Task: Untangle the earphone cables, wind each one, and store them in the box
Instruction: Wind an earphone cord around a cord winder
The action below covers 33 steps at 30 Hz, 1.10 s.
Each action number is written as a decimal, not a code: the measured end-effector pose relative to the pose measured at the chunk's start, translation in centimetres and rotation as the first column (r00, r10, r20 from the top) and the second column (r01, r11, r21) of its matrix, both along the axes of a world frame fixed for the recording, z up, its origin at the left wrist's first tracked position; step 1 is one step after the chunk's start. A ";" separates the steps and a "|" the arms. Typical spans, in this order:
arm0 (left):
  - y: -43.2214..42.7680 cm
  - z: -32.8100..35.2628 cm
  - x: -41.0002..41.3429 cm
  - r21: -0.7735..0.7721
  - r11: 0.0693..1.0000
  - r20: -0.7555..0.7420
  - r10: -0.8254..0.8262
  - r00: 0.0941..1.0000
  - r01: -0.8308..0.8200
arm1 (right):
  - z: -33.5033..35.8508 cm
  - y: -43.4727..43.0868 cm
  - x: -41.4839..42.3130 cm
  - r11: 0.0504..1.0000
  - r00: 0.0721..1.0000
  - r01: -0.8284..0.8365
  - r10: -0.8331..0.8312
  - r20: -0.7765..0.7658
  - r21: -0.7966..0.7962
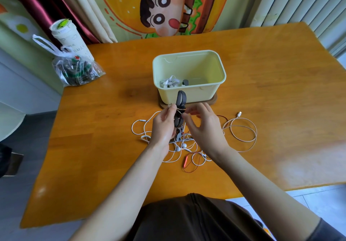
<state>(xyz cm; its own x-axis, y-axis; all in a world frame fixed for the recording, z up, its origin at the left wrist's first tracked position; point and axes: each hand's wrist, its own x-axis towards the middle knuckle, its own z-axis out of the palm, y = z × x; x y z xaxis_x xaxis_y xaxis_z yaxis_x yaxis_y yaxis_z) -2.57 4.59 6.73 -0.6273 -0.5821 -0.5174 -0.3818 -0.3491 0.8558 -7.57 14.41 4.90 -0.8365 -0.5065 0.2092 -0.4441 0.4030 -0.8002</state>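
My left hand (163, 126) grips a wound bundle of dark grey earphone cable (180, 100), held upright just in front of the pale yellow box (189, 59). A thin tan tie crosses the bundle's middle, and my right hand (202, 122) pinches that tie at the bundle's right side. Below my hands a tangle of white earphone cables (140, 128) lies on the table. A red cable with a red remote (186, 161) lies among them. Inside the box sit a wound white earphone (169, 82) and a dark one (185, 82).
The box stands on a brown wooden lid (213, 101) on the orange table (280, 91). A white charging cable (243, 130) loops at the right. A plastic bag of dark items (76, 70) and a white cup (65, 34) stand at the table's far left corner.
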 end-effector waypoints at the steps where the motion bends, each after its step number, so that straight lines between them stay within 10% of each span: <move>1: 0.0 0.0 0.0 0.001 1.000 0.004 -0.001 1.000 0.001 | 0.0 0.1 0.0 1.000 1.000 -0.003 0.003 0.006 0.027; 19: 0.3 -0.9 0.3 -0.022 0.998 -0.008 0.058 0.998 -0.058 | 0.6 0.2 -0.6 0.997 0.975 -0.033 0.016 0.223 0.071; 33: -0.7 -2.1 0.5 0.103 0.975 -0.184 -0.177 0.967 0.198 | 0.5 0.3 -0.6 0.998 0.982 -0.057 0.051 0.182 0.028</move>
<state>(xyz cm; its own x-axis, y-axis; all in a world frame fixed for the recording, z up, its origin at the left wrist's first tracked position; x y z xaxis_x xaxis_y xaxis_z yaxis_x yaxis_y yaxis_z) -2.09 3.88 4.64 -0.8051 -0.3859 -0.4505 -0.3007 -0.3891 0.8707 -8.13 14.75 5.41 -0.8301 -0.5561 0.0395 -0.3152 0.4096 -0.8561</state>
